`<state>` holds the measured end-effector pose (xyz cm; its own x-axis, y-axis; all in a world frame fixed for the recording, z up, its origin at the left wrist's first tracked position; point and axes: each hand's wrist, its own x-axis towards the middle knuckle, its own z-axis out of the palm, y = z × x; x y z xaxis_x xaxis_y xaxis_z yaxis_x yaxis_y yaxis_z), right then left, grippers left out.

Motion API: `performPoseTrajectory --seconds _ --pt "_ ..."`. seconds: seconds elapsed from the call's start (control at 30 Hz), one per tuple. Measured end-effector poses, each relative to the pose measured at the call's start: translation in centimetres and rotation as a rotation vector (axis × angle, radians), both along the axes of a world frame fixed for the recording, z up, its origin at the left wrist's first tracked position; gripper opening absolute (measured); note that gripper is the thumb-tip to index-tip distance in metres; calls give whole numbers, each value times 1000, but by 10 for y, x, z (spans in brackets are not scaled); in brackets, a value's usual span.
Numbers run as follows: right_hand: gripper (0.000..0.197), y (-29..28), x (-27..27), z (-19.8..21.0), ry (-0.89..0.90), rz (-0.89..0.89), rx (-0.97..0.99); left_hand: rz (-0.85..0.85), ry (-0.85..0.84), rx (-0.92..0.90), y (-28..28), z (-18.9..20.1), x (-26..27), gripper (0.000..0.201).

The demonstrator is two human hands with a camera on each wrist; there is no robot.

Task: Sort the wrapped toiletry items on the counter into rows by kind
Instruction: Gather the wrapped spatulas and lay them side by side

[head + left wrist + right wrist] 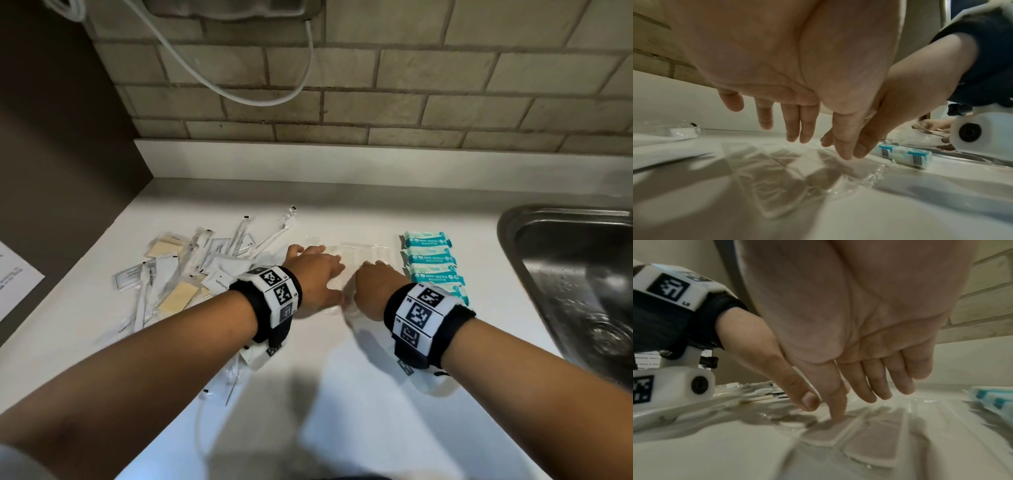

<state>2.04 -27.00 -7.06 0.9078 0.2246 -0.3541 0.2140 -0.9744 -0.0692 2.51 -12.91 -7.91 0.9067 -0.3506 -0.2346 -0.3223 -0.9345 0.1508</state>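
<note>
White countertop (342, 394) fills the near view, bare of packets close to the person and backed by a tan brick-tile wall (411, 85). Both forearms reach forward over it, each with a black band carrying square-patterned markers. The left hand (313, 279) and right hand (371, 289) sit side by side, almost touching, above a row of clear-wrapped flat white bars (871, 444) that lie edge to edge on the counter. From the wrist views both hands have their fingers straight and loosely spread, grasping nothing; the right thumb tip appears to press down on the nearest bar, while the left fingertips (804, 138) hover just above the clear wrap. Whether the left thumb touches the wrap cannot be told. Just right of the bars, four teal mini wipes packs (433, 265) stand in a neat row running away from the person. Left of the bars lies a jumbled heap of unsorted packets (185, 274): wrapped toothbrushes, white sachets, and pale yellow flat pieces. Right of the wipes is a steel sink (575, 274), wet inside. Beyond the bars, a white cable (274, 99) loops down the tile wall.
</note>
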Motion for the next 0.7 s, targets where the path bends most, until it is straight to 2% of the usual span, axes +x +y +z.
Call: performPoseTrajectory --seconds 0.1,0.2,0.27,0.37,0.5,0.7 --pt "34 10 1 0 -3 95 10 50 -59 -35 16 2 1 57" --pt "32 24 -2 -3 -33 181 15 86 -93 7 30 2 -2 51" --pt "30 33 -6 -9 -58 178 13 92 -68 65 34 1 -3 51" --pt "30 42 -12 -15 -112 82 0 79 -31 111 37 -3 -4 49" --pt "43 40 -9 -16 -28 124 -42 43 -23 129 38 -2 -7 54" --pt "40 38 -9 -19 -30 98 3 17 -17 134 37 -2 -8 56"
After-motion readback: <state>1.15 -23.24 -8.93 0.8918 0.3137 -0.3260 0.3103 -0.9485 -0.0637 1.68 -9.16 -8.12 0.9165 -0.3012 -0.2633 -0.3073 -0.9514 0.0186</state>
